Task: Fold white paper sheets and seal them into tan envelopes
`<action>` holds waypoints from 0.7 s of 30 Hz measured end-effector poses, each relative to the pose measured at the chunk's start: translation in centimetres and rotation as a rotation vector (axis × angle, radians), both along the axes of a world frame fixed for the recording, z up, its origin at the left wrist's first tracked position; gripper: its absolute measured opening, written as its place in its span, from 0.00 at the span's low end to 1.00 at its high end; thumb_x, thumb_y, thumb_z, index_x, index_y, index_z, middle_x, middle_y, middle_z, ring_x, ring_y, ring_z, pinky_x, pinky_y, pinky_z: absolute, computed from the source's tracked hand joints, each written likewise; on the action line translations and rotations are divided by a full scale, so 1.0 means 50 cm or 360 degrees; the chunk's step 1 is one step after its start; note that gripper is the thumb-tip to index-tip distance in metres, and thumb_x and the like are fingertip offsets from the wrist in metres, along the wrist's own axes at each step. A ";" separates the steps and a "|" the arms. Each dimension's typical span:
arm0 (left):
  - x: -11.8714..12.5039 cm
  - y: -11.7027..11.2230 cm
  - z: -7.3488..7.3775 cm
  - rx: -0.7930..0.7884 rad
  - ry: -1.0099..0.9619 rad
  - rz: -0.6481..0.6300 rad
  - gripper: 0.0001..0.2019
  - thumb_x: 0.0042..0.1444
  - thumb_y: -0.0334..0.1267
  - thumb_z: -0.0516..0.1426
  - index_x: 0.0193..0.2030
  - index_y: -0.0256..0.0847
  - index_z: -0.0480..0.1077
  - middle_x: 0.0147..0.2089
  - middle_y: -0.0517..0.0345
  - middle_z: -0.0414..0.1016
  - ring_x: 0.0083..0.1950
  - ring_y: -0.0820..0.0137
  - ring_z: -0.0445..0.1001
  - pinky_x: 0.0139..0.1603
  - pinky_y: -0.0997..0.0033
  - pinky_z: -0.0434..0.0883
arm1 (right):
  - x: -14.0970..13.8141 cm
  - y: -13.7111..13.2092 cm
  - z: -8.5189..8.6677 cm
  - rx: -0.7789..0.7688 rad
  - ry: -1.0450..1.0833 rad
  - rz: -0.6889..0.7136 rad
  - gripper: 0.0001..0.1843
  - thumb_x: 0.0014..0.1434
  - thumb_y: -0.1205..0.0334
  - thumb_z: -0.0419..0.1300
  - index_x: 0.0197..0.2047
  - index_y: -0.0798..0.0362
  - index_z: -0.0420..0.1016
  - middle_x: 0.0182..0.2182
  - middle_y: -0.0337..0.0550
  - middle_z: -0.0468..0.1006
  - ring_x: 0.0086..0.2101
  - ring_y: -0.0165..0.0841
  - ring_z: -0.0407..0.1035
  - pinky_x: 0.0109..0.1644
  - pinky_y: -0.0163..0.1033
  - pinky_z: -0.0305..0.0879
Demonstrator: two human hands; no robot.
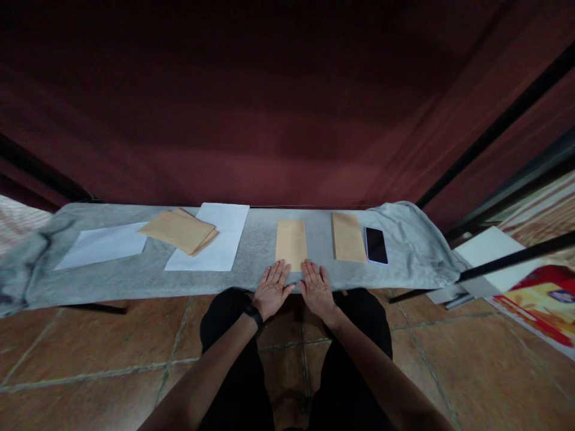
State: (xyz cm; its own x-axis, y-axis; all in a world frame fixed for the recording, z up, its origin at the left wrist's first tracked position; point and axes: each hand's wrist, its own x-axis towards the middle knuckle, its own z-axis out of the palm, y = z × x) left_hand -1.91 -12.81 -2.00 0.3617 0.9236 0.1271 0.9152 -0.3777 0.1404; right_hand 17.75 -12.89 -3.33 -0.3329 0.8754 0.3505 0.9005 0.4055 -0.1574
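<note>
A single brown paper envelope (291, 242) lies flat in front of me on the grey cloth. My left hand (271, 290) rests palm down at its lower left corner, fingers stretched out. At the lower right corner lies my right hand (317, 288), also flat with extended fingers. Both hands touch the envelope's near edge and hold nothing. To the right sits a neat stack of brown envelopes (349, 237). Further left, several overlapping brown envelopes (179, 230) lie loosely across white paper sheets (220, 239).
The narrow table is covered with a grey cloth (263, 239). A phone (376, 245) lies right of the stack, and another white sheet (103, 244) is at far left. A dark red panel (269, 131) rises behind. A white box (489, 257) stands at right.
</note>
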 end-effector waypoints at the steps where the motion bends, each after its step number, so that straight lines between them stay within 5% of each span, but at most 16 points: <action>1: -0.003 -0.008 -0.001 0.0027 0.0004 0.0008 0.34 0.72 0.55 0.41 0.77 0.37 0.52 0.78 0.43 0.51 0.79 0.58 0.51 0.77 0.49 0.54 | 0.003 -0.002 -0.001 0.0000 0.0002 -0.0004 0.31 0.74 0.58 0.47 0.75 0.61 0.55 0.71 0.57 0.60 0.70 0.46 0.56 0.74 0.59 0.46; 8: -0.003 -0.026 -0.005 0.0076 0.0043 0.0065 0.33 0.71 0.54 0.44 0.76 0.36 0.55 0.77 0.40 0.54 0.78 0.56 0.54 0.76 0.48 0.56 | 0.003 0.000 0.011 -0.0116 0.0001 -0.0014 0.30 0.74 0.56 0.47 0.74 0.61 0.58 0.71 0.56 0.60 0.70 0.45 0.55 0.74 0.57 0.47; 13: 0.006 -0.024 -0.009 0.0027 0.0103 0.0095 0.30 0.70 0.48 0.48 0.76 0.40 0.56 0.78 0.40 0.51 0.79 0.53 0.51 0.76 0.45 0.54 | -0.041 0.005 0.024 -0.0267 -0.0029 0.0173 0.28 0.75 0.55 0.47 0.73 0.55 0.61 0.72 0.50 0.61 0.71 0.39 0.55 0.76 0.52 0.47; 21: 0.010 -0.037 0.008 -0.0079 0.0123 0.0110 0.33 0.69 0.50 0.49 0.76 0.35 0.55 0.78 0.36 0.49 0.79 0.52 0.50 0.77 0.45 0.52 | -0.024 -0.011 0.004 -0.0046 -0.0018 0.0136 0.29 0.73 0.57 0.51 0.72 0.60 0.62 0.70 0.56 0.63 0.69 0.41 0.58 0.74 0.53 0.51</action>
State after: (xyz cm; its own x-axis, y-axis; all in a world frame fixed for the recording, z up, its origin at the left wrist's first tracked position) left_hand -1.39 -14.64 -1.60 0.3037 0.9512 0.0549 0.9477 -0.3075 0.0850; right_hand 16.54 -13.43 -3.13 -0.4105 0.8533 0.3214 0.8645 0.4763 -0.1604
